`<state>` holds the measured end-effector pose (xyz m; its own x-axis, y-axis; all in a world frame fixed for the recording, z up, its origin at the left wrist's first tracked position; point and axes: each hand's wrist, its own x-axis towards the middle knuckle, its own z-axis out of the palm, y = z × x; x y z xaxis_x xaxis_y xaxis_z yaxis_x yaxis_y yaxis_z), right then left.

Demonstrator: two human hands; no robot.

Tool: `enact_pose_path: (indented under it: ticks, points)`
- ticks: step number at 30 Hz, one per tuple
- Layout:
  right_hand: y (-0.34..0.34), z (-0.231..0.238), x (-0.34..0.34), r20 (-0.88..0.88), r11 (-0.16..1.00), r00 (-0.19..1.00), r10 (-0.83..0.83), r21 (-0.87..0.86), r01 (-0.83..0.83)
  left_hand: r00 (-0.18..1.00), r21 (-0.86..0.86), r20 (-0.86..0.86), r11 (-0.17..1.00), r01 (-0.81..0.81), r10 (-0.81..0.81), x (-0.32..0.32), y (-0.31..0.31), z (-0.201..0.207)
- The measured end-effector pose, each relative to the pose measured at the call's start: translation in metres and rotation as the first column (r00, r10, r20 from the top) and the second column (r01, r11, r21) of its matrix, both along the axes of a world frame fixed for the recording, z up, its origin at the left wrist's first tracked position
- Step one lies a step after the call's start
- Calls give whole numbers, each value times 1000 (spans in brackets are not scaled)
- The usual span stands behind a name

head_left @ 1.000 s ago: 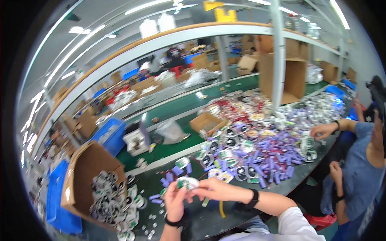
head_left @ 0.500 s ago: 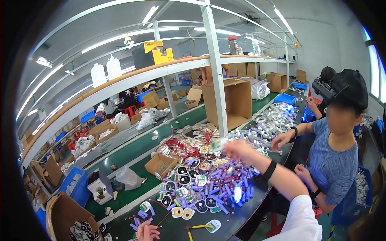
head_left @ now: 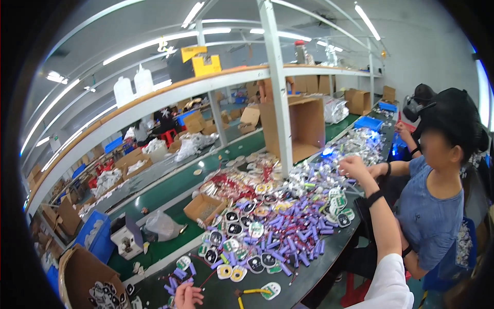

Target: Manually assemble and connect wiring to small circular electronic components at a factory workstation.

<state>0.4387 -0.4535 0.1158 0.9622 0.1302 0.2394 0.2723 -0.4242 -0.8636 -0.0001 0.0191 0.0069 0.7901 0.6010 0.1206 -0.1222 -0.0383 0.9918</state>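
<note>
At the lower edge, my left hand (head_left: pixel 188 296) hovers with loosely bent fingers apart, beside purple cylindrical batteries (head_left: pixel 175 284) and a thin red wire. My right hand (head_left: pixel 353 168) reaches far forward, fingers closed in a pinch, over the right edge of the parts heap; what it holds, if anything, is hidden. Below it lie several white-and-green circuit discs (head_left: pixel 337 201). Yellow-handled pliers (head_left: pixel 252 292) rest on the table near my left hand, one handle over a white disc with a green board (head_left: pixel 271 289). Heaped purple batteries with red wires (head_left: pixel 296 234) lie between my hands.
An upright post (head_left: pixel 278 92) and shelf rail stand over the bench. A small carton (head_left: pixel 205 208) and a large open carton (head_left: pixel 303 129) sit beyond the heap. A co-worker in a blue shirt (head_left: pixel 435 201) is at the right, one arm close to mine. A parts box (head_left: pixel 77 268) stands lower left.
My right hand has moved right and away from over the heap's middle; the white-and-green piece it held no longer shows in it. My left hand has barely moved.
</note>
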Motion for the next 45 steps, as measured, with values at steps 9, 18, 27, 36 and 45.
enact_pose_path:
  ticks: [9, 18, 27, 36, 45]
  points:
    - [173, -64, -207, -75, 583, 739, 670, -564, -585, 979, 214, -178, 967, 139, -102, 2, -6, -2]
    - [253, -118, -269, -104, 209, 482, 870, -807, -552, 972, 214, -204, 964, 160, -116, -4, -2, -9]
    - [293, -113, -270, 69, 554, 584, 809, -425, -716, 965, 293, -233, 937, 188, -121, 2, -11, -11]
    - [296, -103, -277, 181, 456, 446, 877, -609, -649, 971, 540, -232, 837, 84, 52, -5, -11, -3]
    - [331, -109, -296, -135, 82, 277, 951, -754, -651, 889, 671, -207, 720, -175, 409, -46, 36, 29]
